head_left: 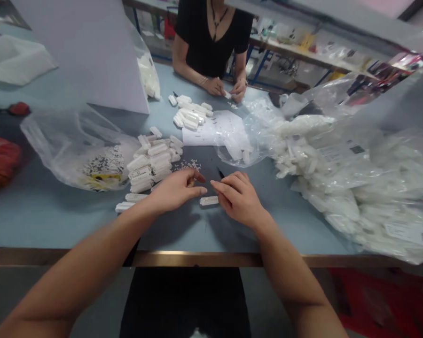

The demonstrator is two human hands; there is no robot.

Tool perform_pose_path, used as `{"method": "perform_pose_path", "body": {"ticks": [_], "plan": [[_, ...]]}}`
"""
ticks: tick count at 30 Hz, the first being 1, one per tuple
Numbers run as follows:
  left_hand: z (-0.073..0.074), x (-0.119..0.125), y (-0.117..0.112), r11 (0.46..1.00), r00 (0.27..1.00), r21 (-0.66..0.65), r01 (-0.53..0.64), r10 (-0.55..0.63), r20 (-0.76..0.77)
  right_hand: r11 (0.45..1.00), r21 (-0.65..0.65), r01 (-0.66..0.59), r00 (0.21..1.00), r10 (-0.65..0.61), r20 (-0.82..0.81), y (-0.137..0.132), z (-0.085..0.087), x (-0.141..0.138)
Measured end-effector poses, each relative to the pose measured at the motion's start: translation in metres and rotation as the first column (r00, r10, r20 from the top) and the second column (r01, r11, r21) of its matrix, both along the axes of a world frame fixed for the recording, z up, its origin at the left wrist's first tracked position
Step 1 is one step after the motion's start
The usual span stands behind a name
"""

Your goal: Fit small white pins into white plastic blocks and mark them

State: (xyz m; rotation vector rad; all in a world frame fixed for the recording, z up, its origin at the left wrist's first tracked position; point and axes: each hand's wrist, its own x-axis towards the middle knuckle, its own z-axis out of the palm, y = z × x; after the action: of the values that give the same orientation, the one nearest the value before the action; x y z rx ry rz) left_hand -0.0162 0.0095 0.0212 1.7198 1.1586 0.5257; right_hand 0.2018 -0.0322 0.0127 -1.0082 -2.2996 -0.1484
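My left hand (178,188) hovers beside a heap of white plastic housings (155,157), thumb and forefinger apart with nothing visible between them. Facing it, my right hand (240,197) has its fingers drawn together; whatever the fingertips hold, if anything, is too small to make out. Under the right fingers a single narrow white housing (208,201) lies flat on the table, its right end hidden. A dark pointed tool (220,172) shows just behind the right hand. Scattered tiny white parts (188,165) lie beyond my left fingers.
A clear bag of small black-and-white parts (104,164) stands left. Bulky plastic bags of white pieces (366,173) cover the right side. Across the table a person (213,42) handles a white piece near another housing pile (192,113) and a paper sheet (200,134).
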Motion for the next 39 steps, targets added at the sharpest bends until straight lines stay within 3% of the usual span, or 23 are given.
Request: {"method": "perform_pose_path", "body": {"ticks": [2, 4, 5, 7, 9, 12, 16, 20, 23, 25, 26, 28, 31, 39], "plan": [[-0.001, 0.005, -0.005, 0.978, 0.945, -0.196, -0.066, 0.124, 0.303, 0.998, 0.034, 0.047, 0.998, -0.046, -0.030, -0.001, -0.003, -0.006], [-0.004, 0.012, -0.011, 0.909, 0.773, -0.416, 0.022, 0.249, 0.583, 0.995, 0.056, 0.079, 0.997, -0.078, -0.017, -0.003, -0.006, -0.015], [-0.006, 0.015, -0.015, 0.874, 0.705, -0.478, 0.089, 0.283, 0.650, 0.994, 0.058, 0.093, 0.996, -0.093, 0.010, -0.004, -0.007, -0.019], [-0.008, 0.018, -0.020, 0.813, 0.635, -0.548, 0.196, 0.321, 0.703, 0.994, 0.043, 0.101, 0.991, -0.105, 0.088, -0.006, -0.008, -0.027], [-0.009, 0.019, -0.023, 0.783, 0.614, -0.576, 0.236, 0.339, 0.712, 0.997, 0.014, 0.081, 0.983, -0.082, 0.162, -0.007, -0.009, -0.033], [-0.007, 0.019, -0.024, 0.784, 0.612, -0.580, 0.220, 0.352, 0.709, 0.998, -0.010, 0.060, 0.980, -0.057, 0.192, -0.008, -0.010, -0.036], [-0.005, 0.021, -0.026, 0.821, 0.649, -0.532, 0.206, 0.293, 0.703, 0.993, -0.096, 0.063, 0.997, -0.057, 0.060, -0.006, -0.011, -0.036], [-0.005, 0.022, -0.026, 0.846, 0.675, -0.491, 0.206, 0.241, 0.697, 0.980, -0.197, -0.017, 0.996, 0.001, -0.084, -0.004, -0.008, -0.033], [-0.002, 0.016, -0.019, 0.934, 0.797, -0.352, 0.065, 0.164, 0.581, 0.971, -0.238, -0.024, 0.977, -0.028, -0.213, -0.003, -0.004, -0.025], [0.000, 0.008, -0.010, 0.994, 0.965, -0.104, 0.021, 0.007, 0.262, 0.964, -0.264, 0.021, 0.961, -0.092, -0.260, -0.001, -0.003, -0.018], [0.000, 0.004, -0.006, 0.999, 0.997, 0.035, 0.029, -0.032, 0.071, 0.960, -0.277, 0.046, 0.959, -0.120, -0.257, 0.000, -0.003, -0.015], [0.000, -0.002, 0.000, 0.967, 0.972, 0.195, 0.165, -0.125, -0.199, 0.947, -0.311, 0.082, 0.956, -0.163, -0.243, 0.002, -0.003, -0.008], [-0.004, -0.003, 0.001, 0.914, 0.881, 0.228, 0.335, -0.218, -0.420, 0.921, -0.383, 0.070, 0.967, -0.157, -0.200, 0.005, -0.004, -0.002], [-0.016, 0.010, -0.010, 0.864, 0.784, 0.255, 0.433, -0.222, -0.579, 0.930, -0.354, -0.098, 0.995, 0.102, -0.005, 0.008, -0.008, -0.002]]}}
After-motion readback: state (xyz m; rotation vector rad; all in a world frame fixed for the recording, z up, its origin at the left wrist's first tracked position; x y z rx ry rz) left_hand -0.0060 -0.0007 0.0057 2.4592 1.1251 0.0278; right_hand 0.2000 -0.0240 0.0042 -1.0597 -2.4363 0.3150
